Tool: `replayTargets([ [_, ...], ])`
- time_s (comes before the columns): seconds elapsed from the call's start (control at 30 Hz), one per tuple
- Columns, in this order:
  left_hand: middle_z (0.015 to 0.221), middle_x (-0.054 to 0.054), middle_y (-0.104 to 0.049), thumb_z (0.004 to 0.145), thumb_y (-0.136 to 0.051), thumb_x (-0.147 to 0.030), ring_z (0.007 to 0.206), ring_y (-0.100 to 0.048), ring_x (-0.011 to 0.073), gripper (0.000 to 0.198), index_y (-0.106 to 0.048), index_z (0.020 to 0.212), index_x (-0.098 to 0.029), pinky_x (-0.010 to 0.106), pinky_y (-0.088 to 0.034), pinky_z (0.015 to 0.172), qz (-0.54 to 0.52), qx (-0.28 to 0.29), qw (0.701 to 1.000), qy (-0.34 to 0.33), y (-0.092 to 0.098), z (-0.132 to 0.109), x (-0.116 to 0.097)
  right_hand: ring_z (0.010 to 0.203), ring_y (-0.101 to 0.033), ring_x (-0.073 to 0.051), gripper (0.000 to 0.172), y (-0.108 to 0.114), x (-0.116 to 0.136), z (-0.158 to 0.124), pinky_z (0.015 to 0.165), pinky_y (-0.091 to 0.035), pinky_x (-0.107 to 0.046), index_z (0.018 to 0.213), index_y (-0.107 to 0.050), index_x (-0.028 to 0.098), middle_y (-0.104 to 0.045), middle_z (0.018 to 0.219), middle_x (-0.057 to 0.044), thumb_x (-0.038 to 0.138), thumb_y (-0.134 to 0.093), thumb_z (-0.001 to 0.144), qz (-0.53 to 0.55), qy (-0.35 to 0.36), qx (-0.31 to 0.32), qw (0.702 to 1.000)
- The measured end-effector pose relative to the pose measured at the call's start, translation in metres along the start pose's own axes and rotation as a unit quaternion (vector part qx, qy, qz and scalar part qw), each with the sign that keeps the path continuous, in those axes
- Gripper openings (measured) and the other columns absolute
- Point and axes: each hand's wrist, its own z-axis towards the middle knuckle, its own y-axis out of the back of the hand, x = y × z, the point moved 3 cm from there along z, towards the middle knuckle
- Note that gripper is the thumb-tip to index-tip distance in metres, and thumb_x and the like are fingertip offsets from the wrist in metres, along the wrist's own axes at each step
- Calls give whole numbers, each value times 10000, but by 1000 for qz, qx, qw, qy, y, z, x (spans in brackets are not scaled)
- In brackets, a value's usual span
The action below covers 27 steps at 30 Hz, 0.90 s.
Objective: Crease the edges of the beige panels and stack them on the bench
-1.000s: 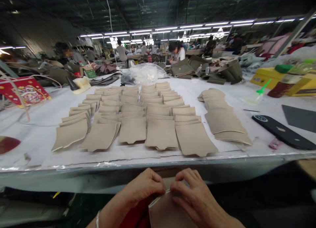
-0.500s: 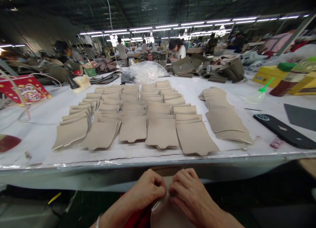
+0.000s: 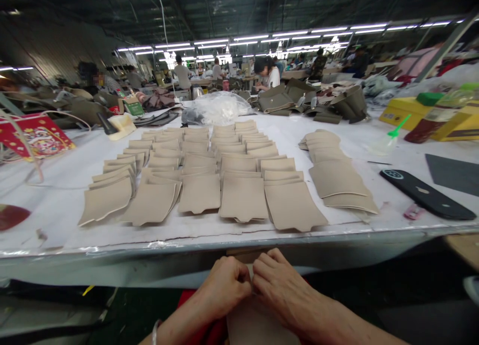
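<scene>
Below the table's front edge, my left hand [image 3: 229, 282] and my right hand [image 3: 277, 285] meet at the far edge of a beige leather-like panel [image 3: 254, 322]. Both hands are closed, fingers curled and pinching that edge close together. The panel hangs down toward my lap, and its lower part runs out of view. My fingertips hide the exact spot they grip. On the table beyond, rows of similar beige panels [image 3: 242, 198] lie overlapped in several columns. A separate overlapped row of beige panels [image 3: 337, 178] is to their right.
A black phone [image 3: 426, 194] lies at the right, near a dark grey sheet [image 3: 454, 173]. Behind stand a yellow box [image 3: 404, 113] and a bottle [image 3: 434, 118]. A clear plastic bag [image 3: 220, 108] sits at the back. A red printed bag [image 3: 41, 135] is at left. People work farther off.
My hands stay closed at the panel's edge; the right hand has shifted slightly left and up, nearer the left. The view has moved a little.
</scene>
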Motion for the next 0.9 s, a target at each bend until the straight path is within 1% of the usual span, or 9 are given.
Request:
replayTargets([
  [0.1,494,-41,-365,579,-451,-192,533,-385,105,106,-515,500,-161,231,-208,500,35,-44,998,11,12,4,-1,845,-455,-196,52,21,9,2,785,-331,-371,835,-561,161,-583,914,-36,158,-586,881,1,2,27,1000],
  [0.17,496,-38,-395,575,-443,-189,527,-398,106,119,-552,537,-156,224,-227,501,4,-37,999,21,23,5,-2,851,-468,-210,149,44,19,2,793,-356,-383,811,-558,167,-596,923,-37,256,-674,840,10,9,53,998],
  [0.3,487,-48,-406,609,-461,-234,476,-352,94,153,-584,615,-142,216,-236,466,-152,76,985,14,37,-1,-8,946,-499,-221,136,91,35,2,869,-384,-377,810,-552,191,-612,982,-42,196,-687,829,76,-9,51,996],
  [0.37,520,-53,-390,640,-499,-248,507,-311,84,145,-584,612,-134,216,-219,476,-186,119,975,-24,35,-4,-13,1042,-495,-200,136,97,38,0,947,-373,-347,831,-534,202,-605,1055,-41,102,-626,841,141,-18,32,989],
  [0.47,555,-57,-324,676,-560,-264,559,-262,78,191,-527,541,-133,222,-200,507,-223,170,958,-52,18,-10,-8,1063,-507,-181,189,78,38,-7,961,-392,-331,832,-493,212,-603,1081,-34,41,-572,820,205,-18,11,979],
  [0.53,564,-56,-312,726,-597,-326,568,-258,79,276,-522,545,-132,223,-202,516,-267,170,947,-48,5,-14,2,1014,-533,-194,184,56,34,-15,918,-430,-343,848,-489,213,-606,1061,-48,33,-525,828,206,-60,3,977],
  [0.7,719,24,-556,913,-409,-528,633,-477,126,515,-687,935,-95,233,-361,602,-304,122,943,-50,2,-36,23,916,-574,-205,196,23,26,-30,825,-484,-337,975,-521,228,-614,994,-52,72,-446,882,235,-153,6,960],
  [0.8,812,19,-616,845,-572,-423,767,-521,154,332,-709,914,-129,218,-384,680,-241,124,961,-51,8,-49,20,943,-565,-212,203,21,23,-27,853,-474,-356,1014,-526,216,-606,1013,-58,75,-448,892,257,-170,23,951],
  [0.9,794,-5,-627,785,-609,-323,746,-518,153,220,-713,870,-149,207,-377,662,-182,107,977,-28,10,-55,16,958,-544,-218,208,20,22,-21,867,-460,-375,996,-529,202,-586,1016,-65,48,-430,897,269,-181,53,944],
])
